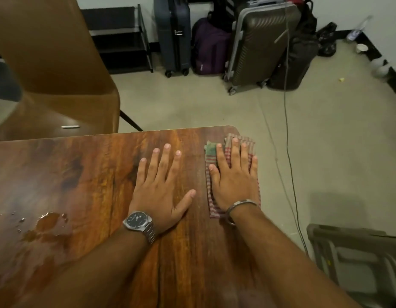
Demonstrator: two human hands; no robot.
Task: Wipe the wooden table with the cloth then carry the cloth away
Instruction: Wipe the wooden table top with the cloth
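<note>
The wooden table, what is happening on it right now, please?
A person is wiping the wooden table with a striped cloth. The right hand lies flat on the cloth at the table's right edge, near the far corner. The left hand, with a wristwatch on the wrist, rests flat on the bare wood beside it. A puddle of liquid sits at the left side, apart from the cloth, so that spot is not yet wiped.

head cam | forward-down | close over table [92, 174] edge — floor beyond
</note>
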